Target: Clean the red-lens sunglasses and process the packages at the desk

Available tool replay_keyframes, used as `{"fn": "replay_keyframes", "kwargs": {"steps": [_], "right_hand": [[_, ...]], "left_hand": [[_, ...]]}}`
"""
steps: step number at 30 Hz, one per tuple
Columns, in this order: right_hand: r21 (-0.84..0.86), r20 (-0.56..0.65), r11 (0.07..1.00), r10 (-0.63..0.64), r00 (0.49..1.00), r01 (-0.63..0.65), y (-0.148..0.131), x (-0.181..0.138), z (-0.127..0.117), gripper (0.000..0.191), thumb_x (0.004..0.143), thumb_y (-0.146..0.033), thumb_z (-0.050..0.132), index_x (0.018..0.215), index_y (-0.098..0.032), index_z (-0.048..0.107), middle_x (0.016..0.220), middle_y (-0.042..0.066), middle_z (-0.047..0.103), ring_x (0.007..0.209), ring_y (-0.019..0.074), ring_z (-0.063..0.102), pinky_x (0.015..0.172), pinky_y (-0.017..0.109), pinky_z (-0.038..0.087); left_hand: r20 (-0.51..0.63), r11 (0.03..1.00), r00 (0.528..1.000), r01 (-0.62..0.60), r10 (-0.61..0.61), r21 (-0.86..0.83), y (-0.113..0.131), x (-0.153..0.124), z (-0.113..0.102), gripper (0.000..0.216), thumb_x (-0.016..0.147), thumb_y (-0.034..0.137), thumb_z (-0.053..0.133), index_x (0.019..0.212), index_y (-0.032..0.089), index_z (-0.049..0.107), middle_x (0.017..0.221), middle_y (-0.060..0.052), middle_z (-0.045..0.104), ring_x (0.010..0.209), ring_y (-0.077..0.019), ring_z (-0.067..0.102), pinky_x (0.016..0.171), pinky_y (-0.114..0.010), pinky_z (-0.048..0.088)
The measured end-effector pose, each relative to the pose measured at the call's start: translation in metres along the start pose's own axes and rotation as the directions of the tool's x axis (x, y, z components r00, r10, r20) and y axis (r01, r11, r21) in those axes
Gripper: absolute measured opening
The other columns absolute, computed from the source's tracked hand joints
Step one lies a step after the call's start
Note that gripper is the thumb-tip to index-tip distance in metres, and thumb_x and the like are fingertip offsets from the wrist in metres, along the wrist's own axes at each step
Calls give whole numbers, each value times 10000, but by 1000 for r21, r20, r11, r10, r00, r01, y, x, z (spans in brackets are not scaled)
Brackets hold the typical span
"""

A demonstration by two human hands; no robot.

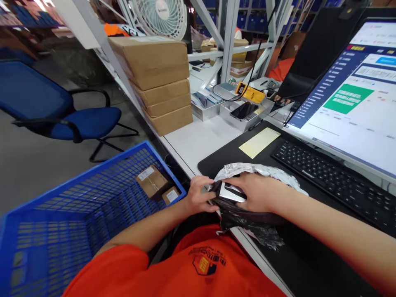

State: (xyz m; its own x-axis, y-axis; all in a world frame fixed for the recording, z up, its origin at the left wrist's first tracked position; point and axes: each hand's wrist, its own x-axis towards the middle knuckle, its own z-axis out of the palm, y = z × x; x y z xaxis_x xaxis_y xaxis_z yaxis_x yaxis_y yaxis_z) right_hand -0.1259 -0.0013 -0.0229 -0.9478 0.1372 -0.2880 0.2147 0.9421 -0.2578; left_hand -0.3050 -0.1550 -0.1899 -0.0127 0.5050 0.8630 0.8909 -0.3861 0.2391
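A plastic mailing bag (256, 229), black inside and white outside, lies at the front edge of the desk with its mouth toward the left. My left hand (201, 194) pinches the rim of that mouth. Inside the bag is a white box (227, 193) with a dark part on its face; the bag hides the rest of it. My right hand (250, 189) reaches into the bag, fingers and thumb around the box. Both hands are close together, just above the desk edge.
A blue plastic crate (93, 218) stands left of the desk, holding small cartons (152, 180). Stacked brown boxes (161, 90) sit at the desk's left edge. A keyboard (334, 185), yellow paper (259, 142), monitor (355, 95) and phone (244, 110) are further back. A blue chair (86, 121) stands beyond the crate.
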Motion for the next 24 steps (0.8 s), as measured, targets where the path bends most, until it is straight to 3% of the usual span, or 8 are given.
{"fn": "replay_keyframes", "kwargs": {"steps": [4, 7, 8, 10, 12, 14, 19, 24], "right_hand": [[22, -37, 999, 26, 999, -25, 6, -4, 5, 717, 811, -410, 628, 1497, -398, 420, 1184, 90, 668, 940, 281, 691, 725, 341, 470], [-13, -90, 1000, 16, 996, -17, 11, -1, 5, 898, 704, -420, 717, 1531, -332, 379, 1314, 147, 587, 1040, 326, 661, 813, 386, 488], [-24, -107, 1000, 5, 994, -7, 12, 1, 4, 940, 668, -418, 741, 1531, -309, 383, 1350, 163, 561, 1068, 338, 649, 841, 400, 489], [-30, -126, 1000, -14, 992, 10, 14, 4, 2, 947, 643, -433, 756, 1511, -264, 417, 1364, 181, 551, 1091, 348, 636, 876, 414, 485], [-1, -141, 1000, -2, 990, 2, 15, 7, 0, 864, 691, -496, 719, 1470, -223, 461, 1300, 177, 600, 1072, 339, 641, 885, 417, 483], [45, -159, 999, 27, 987, -20, 14, 12, -3, 777, 749, -549, 662, 1414, -183, 498, 1207, 164, 655, 1028, 322, 653, 876, 410, 482], [82, -167, 995, 72, 983, -59, 15, 23, -7, 732, 704, -554, 688, 1287, -136, 545, 1140, 163, 681, 974, 306, 657, 828, 386, 487], [149, -106, 987, 68, 992, -52, 23, 34, -10, 686, 649, -560, 721, 1199, -171, 590, 1061, 105, 704, 871, 259, 655, 749, 354, 494]], "left_hand": [[163, 983, 985, 91, -65, -159, 0, 26, -11, 711, 1039, 565, 193, 807, 203, 760, 1218, -141, 587, 1114, -241, 596, 960, -431, 524], [236, 919, 943, 293, -233, -262, 4, 57, -18, 302, 975, 400, 530, 878, 194, 728, 1329, -134, 535, 1219, -255, 570, 1054, -439, 480], [254, 871, 911, 392, -324, -296, 5, 67, -17, 170, 893, 322, 645, 986, 192, 704, 1367, -141, 511, 1242, -266, 561, 1081, -455, 461], [342, 724, 795, 601, -500, -339, 6, 82, -12, 479, 761, 197, 713, 1226, 190, 599, 1411, -156, 493, 1249, -276, 566, 1106, -474, 439], [461, 601, 677, 730, -573, -326, 4, 91, -4, 576, 745, 160, 660, 1310, 189, 551, 1369, -135, 564, 1223, -272, 585, 1106, -465, 437], [546, 527, 601, 792, -583, -308, -1, 95, 5, 461, 762, 152, 600, 1220, 187, 628, 1252, -90, 662, 1188, -268, 603, 1096, -438, 438], [625, 413, 529, 846, -574, -337, -18, 97, 17, 317, 710, 145, 546, 978, 159, 714, 953, -23, 735, 923, -222, 675, 853, -315, 528], [623, 296, 474, 879, -622, -374, -23, 92, 25, 165, 724, 214, 587, 831, 157, 698, 798, -4, 696, 789, -187, 640, 728, -270, 497]]}}
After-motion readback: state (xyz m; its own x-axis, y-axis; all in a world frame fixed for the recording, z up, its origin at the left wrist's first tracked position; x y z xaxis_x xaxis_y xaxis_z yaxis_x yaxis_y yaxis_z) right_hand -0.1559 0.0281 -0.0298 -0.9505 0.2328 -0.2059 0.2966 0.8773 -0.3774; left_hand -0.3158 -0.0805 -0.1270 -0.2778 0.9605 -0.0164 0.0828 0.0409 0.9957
